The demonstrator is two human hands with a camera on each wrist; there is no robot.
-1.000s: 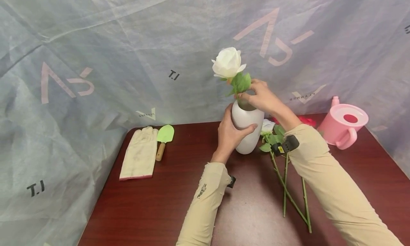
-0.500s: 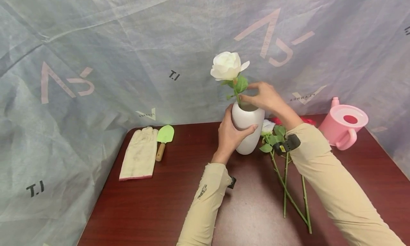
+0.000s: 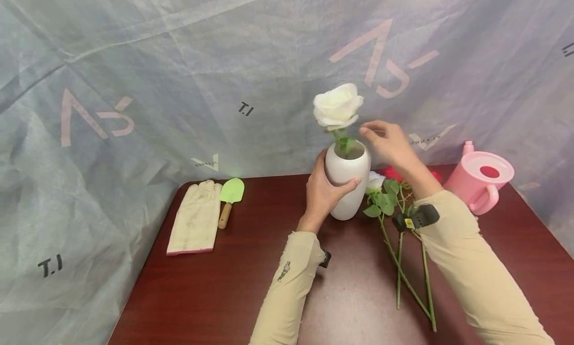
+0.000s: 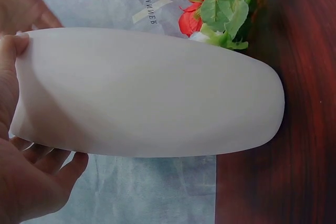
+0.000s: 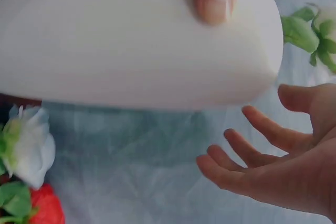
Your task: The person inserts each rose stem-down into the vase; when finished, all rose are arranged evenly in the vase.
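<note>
My left hand [image 3: 324, 193] grips the side of a white vase [image 3: 349, 175], its thumb across the front. The vase stands upright on the table. A white rose [image 3: 338, 105] rises from the vase mouth, its bloom above the rim; the lower stem is hidden inside. Just right of the rim, my right hand [image 3: 389, 143] hangs in the air with loosely bent fingers, apart from both rose and vase. In the right wrist view the right hand's fingers [image 5: 273, 132] are spread and hold nothing. The left wrist view shows the vase [image 4: 152, 93] filling the middle.
Cut roses lie right of the vase: a white rose [image 3: 374, 181] and red blooms [image 3: 392, 173], with long green stems [image 3: 405, 280] toward the front. A pink watering can [image 3: 480, 178] stands at the right back. Left are cotton gloves [image 3: 195, 218] and a small green trowel [image 3: 232, 190].
The white rose has dropped lower into the vase and shifted right. My right hand has let go of it and drawn away to the right. The left hand still holds the vase.
</note>
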